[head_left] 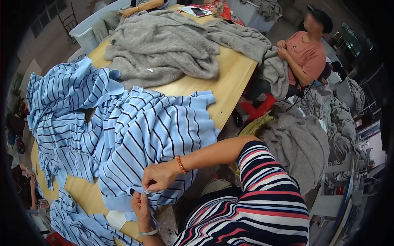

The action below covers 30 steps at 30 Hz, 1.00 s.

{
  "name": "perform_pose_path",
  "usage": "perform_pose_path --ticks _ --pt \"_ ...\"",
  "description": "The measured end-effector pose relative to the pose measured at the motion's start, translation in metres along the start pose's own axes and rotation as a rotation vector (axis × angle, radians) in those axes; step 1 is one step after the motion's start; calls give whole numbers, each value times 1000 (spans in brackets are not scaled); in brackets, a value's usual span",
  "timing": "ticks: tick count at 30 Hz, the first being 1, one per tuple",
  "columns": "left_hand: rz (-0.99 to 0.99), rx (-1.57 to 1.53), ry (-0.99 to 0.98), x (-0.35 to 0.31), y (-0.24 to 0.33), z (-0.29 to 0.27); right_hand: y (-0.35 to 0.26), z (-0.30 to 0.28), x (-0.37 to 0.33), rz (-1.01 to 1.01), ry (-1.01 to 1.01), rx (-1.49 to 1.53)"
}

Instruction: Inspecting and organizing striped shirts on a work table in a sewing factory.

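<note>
A light blue knit garment with dark and white stripes (152,131) lies spread over the near end of a wooden table (230,78). My right hand (161,176), with an orange bead bracelet on its wrist, pinches the garment's hem at the table's edge. My left hand (140,207), wearing a thin silver bracelet, grips the same hem just below, its fingertips touching the right hand's. Something small and pale sits between the fingertips; I cannot tell what it is.
More blue striped garments (65,102) are heaped to the left and hang off the table. Grey knit garments (164,45) cover the far end. A seated person in a pink shirt (305,55) handles grey fabric at the right, above grey piles (303,139) on the floor.
</note>
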<state>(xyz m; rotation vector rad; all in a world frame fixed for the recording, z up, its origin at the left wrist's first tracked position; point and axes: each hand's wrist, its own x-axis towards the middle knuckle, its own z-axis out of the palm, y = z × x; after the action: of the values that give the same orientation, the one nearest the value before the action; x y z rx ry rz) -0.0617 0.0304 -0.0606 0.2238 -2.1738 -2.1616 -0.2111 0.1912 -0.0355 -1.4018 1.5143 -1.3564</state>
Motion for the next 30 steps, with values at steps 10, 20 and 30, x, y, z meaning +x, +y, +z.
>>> perform_pose_path --ticks 10,20,30 --pt "-80 347 154 -36 23 -22 -12 1 -3 114 140 -175" --pt "13 130 250 -71 43 -5 -68 50 17 -82 25 -482" --pt "134 480 280 -73 32 5 -66 63 3 -192 19 -521"
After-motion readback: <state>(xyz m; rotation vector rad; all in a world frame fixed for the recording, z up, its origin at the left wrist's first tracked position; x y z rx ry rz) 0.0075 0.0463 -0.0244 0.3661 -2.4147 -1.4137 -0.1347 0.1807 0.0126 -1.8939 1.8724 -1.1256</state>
